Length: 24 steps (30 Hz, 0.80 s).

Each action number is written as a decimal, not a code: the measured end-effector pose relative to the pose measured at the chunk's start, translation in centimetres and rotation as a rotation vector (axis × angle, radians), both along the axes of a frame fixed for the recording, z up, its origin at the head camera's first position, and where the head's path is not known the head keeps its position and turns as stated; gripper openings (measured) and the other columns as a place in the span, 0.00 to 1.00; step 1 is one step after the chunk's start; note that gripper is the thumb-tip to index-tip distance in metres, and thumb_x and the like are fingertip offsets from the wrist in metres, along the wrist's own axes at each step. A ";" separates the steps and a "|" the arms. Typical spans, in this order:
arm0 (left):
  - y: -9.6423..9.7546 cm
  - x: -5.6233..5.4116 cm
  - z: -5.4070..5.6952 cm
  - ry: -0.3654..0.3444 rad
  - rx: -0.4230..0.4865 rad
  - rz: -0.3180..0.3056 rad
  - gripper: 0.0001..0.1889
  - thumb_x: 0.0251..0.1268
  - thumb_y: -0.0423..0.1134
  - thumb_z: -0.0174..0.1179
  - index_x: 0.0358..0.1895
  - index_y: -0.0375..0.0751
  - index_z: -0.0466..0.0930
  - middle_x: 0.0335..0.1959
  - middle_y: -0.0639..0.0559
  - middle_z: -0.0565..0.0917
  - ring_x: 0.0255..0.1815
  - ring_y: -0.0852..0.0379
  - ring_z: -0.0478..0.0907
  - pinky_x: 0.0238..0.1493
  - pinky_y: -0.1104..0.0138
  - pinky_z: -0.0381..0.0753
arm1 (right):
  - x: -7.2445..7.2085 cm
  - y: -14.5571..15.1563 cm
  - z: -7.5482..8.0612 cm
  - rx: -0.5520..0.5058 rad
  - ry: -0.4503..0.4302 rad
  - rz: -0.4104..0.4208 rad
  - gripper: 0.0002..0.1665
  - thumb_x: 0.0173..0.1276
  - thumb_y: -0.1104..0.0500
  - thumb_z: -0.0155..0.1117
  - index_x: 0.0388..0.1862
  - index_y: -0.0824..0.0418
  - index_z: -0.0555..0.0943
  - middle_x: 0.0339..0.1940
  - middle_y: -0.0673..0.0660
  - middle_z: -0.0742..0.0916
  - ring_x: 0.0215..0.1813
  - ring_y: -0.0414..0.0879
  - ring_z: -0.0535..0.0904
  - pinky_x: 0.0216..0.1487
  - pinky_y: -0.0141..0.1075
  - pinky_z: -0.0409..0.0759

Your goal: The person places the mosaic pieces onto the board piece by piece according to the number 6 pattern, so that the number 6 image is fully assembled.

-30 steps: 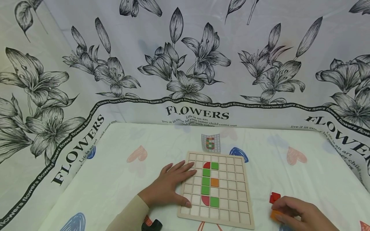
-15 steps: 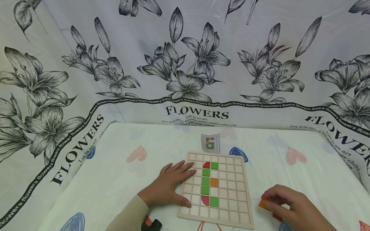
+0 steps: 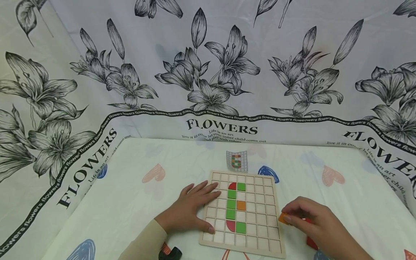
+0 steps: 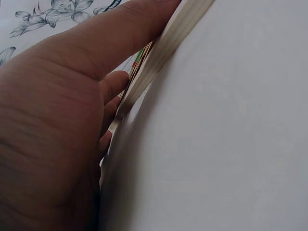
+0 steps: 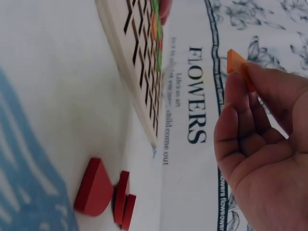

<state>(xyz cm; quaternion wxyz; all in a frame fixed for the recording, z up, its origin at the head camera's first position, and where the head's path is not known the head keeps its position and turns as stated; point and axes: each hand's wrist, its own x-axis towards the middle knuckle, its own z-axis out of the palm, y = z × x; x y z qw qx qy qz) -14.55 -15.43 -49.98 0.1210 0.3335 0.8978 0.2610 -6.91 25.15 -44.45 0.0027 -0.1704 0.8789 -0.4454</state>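
My right hand (image 3: 313, 216) pinches an orange square tile (image 5: 239, 67) between thumb and fingers, beside the right edge of a wooden grid board (image 3: 263, 220). My left hand (image 3: 191, 207) lies spread over the board's left edge, thumb and fingertips on it. In the grid, a left column runs from a red rounded tile (image 3: 232, 186) down through several green tiles (image 3: 231, 204) to another red rounded tile (image 3: 230, 226). To the right of that column sit two green tiles and one orange tile (image 3: 241, 205).
Loose red pieces (image 5: 95, 188) lie on the cloth under and beside my right hand. A small card (image 3: 237, 161) with a printed coloured grid pattern stands behind the board. A black object (image 3: 171, 254) lies by the left sleeve. A flower-printed curtain (image 3: 208, 72) hangs behind.
My right hand has lifted the orange tile from beside the red pieces and carried it left and forward to the board's right edge. The left hand has stayed in place.
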 end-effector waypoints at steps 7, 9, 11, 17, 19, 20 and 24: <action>0.0 0.0 0.1 -0.003 0.000 0.003 0.58 0.53 0.79 0.72 0.88 0.65 0.62 0.89 0.68 0.52 0.89 0.55 0.40 0.82 0.39 0.36 | -0.9 -1.5 0.6 -0.064 0.025 0.006 0.09 0.74 0.62 0.76 0.45 0.47 0.89 0.42 0.42 0.90 0.42 0.43 0.89 0.42 0.36 0.86; 0.0 0.0 0.1 -0.004 -0.001 0.004 0.58 0.53 0.79 0.72 0.88 0.65 0.62 0.89 0.69 0.52 0.89 0.56 0.40 0.82 0.39 0.36 | -1.3 -1.9 0.6 -0.078 0.028 0.006 0.09 0.74 0.63 0.76 0.45 0.48 0.90 0.41 0.42 0.90 0.42 0.43 0.89 0.41 0.36 0.86; 0.0 0.0 0.0 -0.004 -0.002 0.004 0.58 0.53 0.79 0.72 0.88 0.65 0.62 0.89 0.69 0.52 0.89 0.56 0.40 0.82 0.39 0.36 | -1.6 -2.2 0.6 -0.081 0.042 0.005 0.10 0.73 0.64 0.76 0.45 0.48 0.90 0.42 0.43 0.90 0.42 0.43 0.88 0.42 0.35 0.86; 0.0 0.0 -0.1 -0.001 0.003 0.002 0.58 0.54 0.79 0.72 0.88 0.65 0.62 0.89 0.69 0.52 0.89 0.56 0.40 0.82 0.39 0.36 | -2.4 -3.2 0.7 -0.115 0.037 0.021 0.10 0.73 0.65 0.76 0.46 0.49 0.90 0.43 0.42 0.91 0.42 0.44 0.88 0.42 0.35 0.86; 0.0 0.0 -0.1 -0.001 0.005 0.001 0.58 0.54 0.79 0.72 0.88 0.65 0.62 0.89 0.69 0.52 0.89 0.56 0.40 0.82 0.39 0.36 | -2.6 -3.5 0.8 -0.136 0.011 0.023 0.09 0.73 0.64 0.76 0.46 0.51 0.90 0.43 0.43 0.91 0.42 0.45 0.89 0.42 0.35 0.87; 0.0 0.0 -0.1 0.000 0.005 0.000 0.58 0.54 0.79 0.72 0.88 0.65 0.62 0.89 0.69 0.52 0.89 0.56 0.40 0.82 0.39 0.36 | -2.7 -3.6 0.9 -0.147 -0.006 0.020 0.08 0.74 0.64 0.76 0.46 0.51 0.90 0.43 0.44 0.91 0.42 0.46 0.89 0.43 0.35 0.87; 0.0 0.0 -0.1 0.003 0.002 0.000 0.58 0.54 0.79 0.71 0.88 0.66 0.62 0.89 0.69 0.52 0.89 0.57 0.40 0.82 0.39 0.36 | -3.0 -4.2 0.9 -0.189 -0.063 0.017 0.06 0.75 0.64 0.75 0.46 0.54 0.89 0.43 0.47 0.92 0.43 0.47 0.89 0.45 0.36 0.88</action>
